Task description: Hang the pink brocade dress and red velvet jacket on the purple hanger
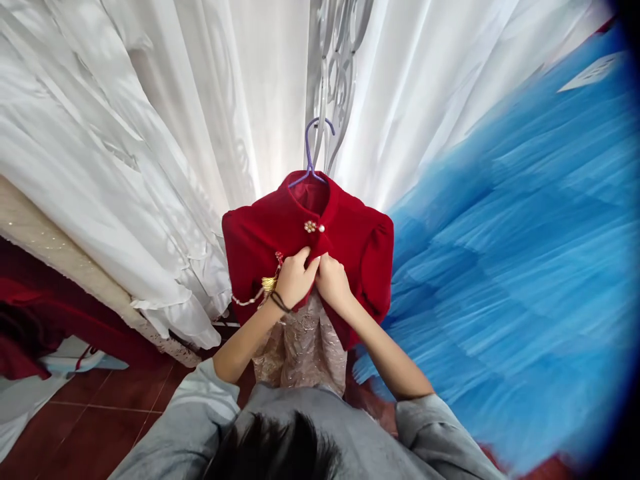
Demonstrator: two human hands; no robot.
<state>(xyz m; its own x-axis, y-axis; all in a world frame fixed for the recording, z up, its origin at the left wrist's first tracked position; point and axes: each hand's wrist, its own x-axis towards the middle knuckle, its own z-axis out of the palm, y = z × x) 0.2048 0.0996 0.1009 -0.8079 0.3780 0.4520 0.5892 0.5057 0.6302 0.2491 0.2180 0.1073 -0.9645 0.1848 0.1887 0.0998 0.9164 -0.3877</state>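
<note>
A red short jacket [260,230] with a stand collar hangs in front of me on a purple hanger [309,150], which hooks onto a pale metal scrollwork stand. A gold flower-and-pearl fastener [313,227] joins its neck. Just below that, my left hand [296,275] pinches one front edge, a dark band around the wrist. My right hand [332,277] grips the opposite front edge, close beside the left. A gold tassel [269,285] with a beaded strand dangles left of my left hand. Beneath the jacket shows a shiny beige patterned skirt [314,340].
White drapery [190,133] hangs behind and to the left. A large blue tulle garment [525,253] fills the right side. Dark red cloth and a pale blue hanger [87,361] lie at the lower left, above the red tiled floor [120,407].
</note>
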